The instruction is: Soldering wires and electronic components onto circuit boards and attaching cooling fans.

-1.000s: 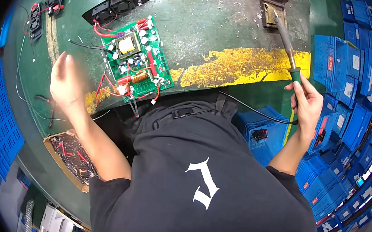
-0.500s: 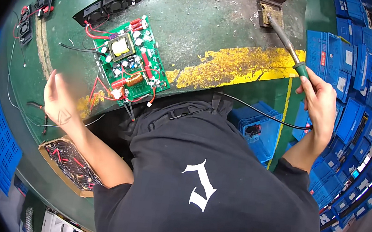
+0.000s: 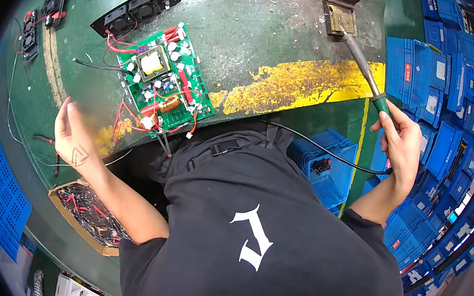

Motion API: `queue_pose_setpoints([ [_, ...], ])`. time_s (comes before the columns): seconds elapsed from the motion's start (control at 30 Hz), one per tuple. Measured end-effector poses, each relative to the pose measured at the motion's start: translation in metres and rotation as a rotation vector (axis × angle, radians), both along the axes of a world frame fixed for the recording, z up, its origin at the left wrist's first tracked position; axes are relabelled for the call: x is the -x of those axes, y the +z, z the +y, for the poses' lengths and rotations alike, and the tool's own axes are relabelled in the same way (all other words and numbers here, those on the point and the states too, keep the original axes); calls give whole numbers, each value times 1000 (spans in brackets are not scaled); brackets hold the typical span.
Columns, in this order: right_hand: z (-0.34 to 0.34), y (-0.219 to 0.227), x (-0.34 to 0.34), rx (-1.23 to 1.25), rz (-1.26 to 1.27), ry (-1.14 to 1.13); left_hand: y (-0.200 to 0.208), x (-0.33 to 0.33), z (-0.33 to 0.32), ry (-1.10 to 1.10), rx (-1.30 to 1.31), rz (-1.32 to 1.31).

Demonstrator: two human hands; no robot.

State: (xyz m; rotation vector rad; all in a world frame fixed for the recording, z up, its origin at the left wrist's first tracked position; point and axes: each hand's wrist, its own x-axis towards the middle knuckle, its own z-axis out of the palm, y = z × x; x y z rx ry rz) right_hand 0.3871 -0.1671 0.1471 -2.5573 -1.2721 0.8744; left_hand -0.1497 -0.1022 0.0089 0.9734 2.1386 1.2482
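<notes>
My right hand (image 3: 403, 138) is closed round the green handle of a soldering iron (image 3: 368, 74). Its tip is at the small metal stand (image 3: 342, 21) with a yellowish pad, at the far right of the bench; contact cannot be told. At the left, my left hand (image 3: 74, 138) is raised with its fingers drawn together; what they hold, if anything, is lost in a blurred patch. Right of that hand lies a green circuit board (image 3: 168, 82) with a yellow transformer, a copper coil and red wires. Tweezers (image 3: 164, 143) stick out from its near edge.
Black fan panels (image 3: 138, 11) lie behind the board, with more fans (image 3: 30, 37) at far left. A thin pale wire (image 3: 12, 128) loops near my left wrist. A cardboard box (image 3: 89, 216) of small parts sits nearer me. Blue crates (image 3: 412, 74) stack at right.
The iron's tip has shifted slightly toward the near right of the stand. My left hand is a little lower. The whole view has moved slightly; the board stays in place.
</notes>
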Motion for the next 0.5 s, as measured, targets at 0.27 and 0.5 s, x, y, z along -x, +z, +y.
queue_pose_setpoints([
  [0.27,5,-21,-12,-156,346,-69,10,-9,-3,-17,23,133],
  [0.5,11,-39,-25,-170,481,-106,13,-10,-3,-30,64,145],
])
